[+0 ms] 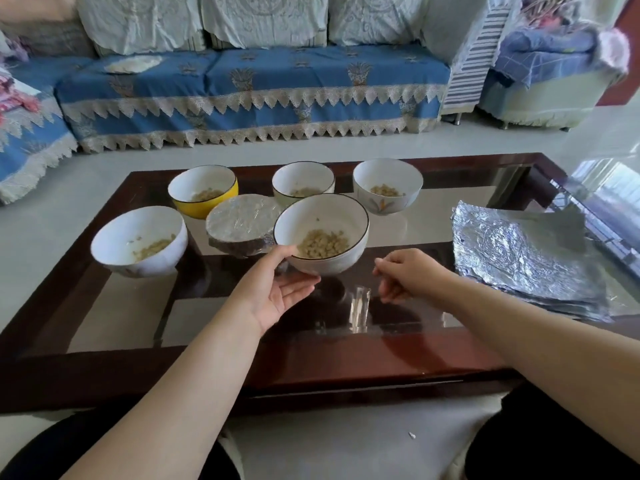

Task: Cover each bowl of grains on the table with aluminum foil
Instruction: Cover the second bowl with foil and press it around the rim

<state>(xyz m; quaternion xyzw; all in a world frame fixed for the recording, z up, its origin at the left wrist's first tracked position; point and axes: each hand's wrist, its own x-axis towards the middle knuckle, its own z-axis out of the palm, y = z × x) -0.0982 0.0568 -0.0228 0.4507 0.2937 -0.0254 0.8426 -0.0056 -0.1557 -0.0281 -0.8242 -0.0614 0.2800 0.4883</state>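
Head view: left hand cradles tilted bowl, palm up.

Head camera, looking forward and down from a seated spot

It faces across the glass-topped coffee table toward a blue-covered sofa beyond; wide-angle and close, both forearms reach in from the bottom edge. There is only this single view.

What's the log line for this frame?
phase: positioning next bowl | left hand: holding near bowl at its side | right hand: loosely curled, empty | covered bowl: one | foil stack: untouched, right
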